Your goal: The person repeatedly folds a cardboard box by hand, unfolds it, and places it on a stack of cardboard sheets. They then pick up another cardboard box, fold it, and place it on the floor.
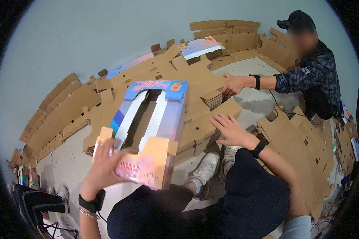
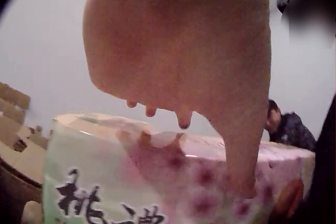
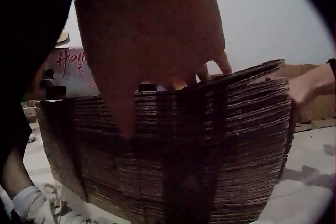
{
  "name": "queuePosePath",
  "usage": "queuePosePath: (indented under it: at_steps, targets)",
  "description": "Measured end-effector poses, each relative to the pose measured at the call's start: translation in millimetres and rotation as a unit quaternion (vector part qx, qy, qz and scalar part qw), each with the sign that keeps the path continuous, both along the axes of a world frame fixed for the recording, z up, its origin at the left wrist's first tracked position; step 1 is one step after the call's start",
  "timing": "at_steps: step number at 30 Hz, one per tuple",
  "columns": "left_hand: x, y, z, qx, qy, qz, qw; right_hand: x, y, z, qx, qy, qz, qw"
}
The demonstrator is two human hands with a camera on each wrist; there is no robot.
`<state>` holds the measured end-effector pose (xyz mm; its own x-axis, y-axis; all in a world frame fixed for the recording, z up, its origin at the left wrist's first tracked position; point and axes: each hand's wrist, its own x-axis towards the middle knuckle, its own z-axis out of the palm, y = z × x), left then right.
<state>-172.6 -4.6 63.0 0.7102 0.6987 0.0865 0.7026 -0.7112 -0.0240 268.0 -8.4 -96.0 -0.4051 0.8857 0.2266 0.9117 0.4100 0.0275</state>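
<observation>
My left hand [image 1: 103, 169] grips the near end of a printed fruit carton [image 1: 169, 123] with an open slot along its top. In the left wrist view the thumb lies on the carton's pink floral side [image 2: 205, 182], and the fingers reach over its top edge. The carton is tilted above a stack of flattened cardboard [image 1: 195, 137]. My right hand [image 1: 237, 133] rests on the stack's near edge, fingers spread. Seen from the right wrist, its thumb hangs against the layered side of the stack [image 3: 236, 150] while the fingertips lie on top.
Another person [image 1: 319, 75] crouches at the right, one hand [image 1: 233, 84] at the stack's far edge. More flattened cardboard [image 1: 299, 147] lies on the floor to the right. Cardboard rows [image 1: 60, 115] line the wall. A third person's legs [image 1: 40, 201] show at left.
</observation>
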Motion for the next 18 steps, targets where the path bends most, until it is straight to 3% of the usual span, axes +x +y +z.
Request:
queuePosePath:
  at_steps: [1, 3, 5, 7, 9, 12, 13, 15, 16, 17, 18]
  targets:
    - [-14, 3, -5, -0.004, 0.014, 0.049, 0.999, -4, 1, -3, -0.003, 0.0, 0.003, 1.0]
    - [-62, 5, -39, -0.054, -0.275, 0.071, 0.957, -11, 11, -4, -0.022, 0.0, -0.017, 1.0]
    - [-119, -6, -67, -0.095, -0.509, 0.213, 0.829, -6, 19, -9, -0.039, 0.017, -0.005, 0.999]
    - [-186, -6, -150, -0.053, -0.649, 0.349, 0.674, -1, 24, -12, -0.054, 0.033, -0.001, 0.998]
    - [-266, -9, -285, -0.344, -0.664, 0.342, 0.569, 2, 26, -7, -0.072, 0.053, -0.008, 0.996]
    - [-227, -5, -415, -0.468, -0.635, 0.418, 0.45, 0, 25, -3, -0.087, 0.064, -0.026, 0.994]
    - [-181, 2, -417, -0.499, -0.633, 0.4, 0.435, -1, 26, 0, -0.091, 0.072, -0.038, 0.993]
    - [-166, 21, -443, -0.47, -0.666, 0.37, 0.445, -19, 24, 16, -0.111, 0.072, -0.047, 0.99]
    - [-164, 22, -442, -0.458, -0.642, 0.374, 0.487, -30, 26, 20, -0.135, 0.187, -0.035, 0.972]
    - [-161, 28, -442, -0.461, -0.642, 0.37, 0.488, -43, 26, 25, -0.152, 0.299, -0.024, 0.942]
    - [-163, 30, -443, -0.467, -0.629, 0.362, 0.505, -67, 20, 32, -0.152, 0.301, -0.03, 0.941]
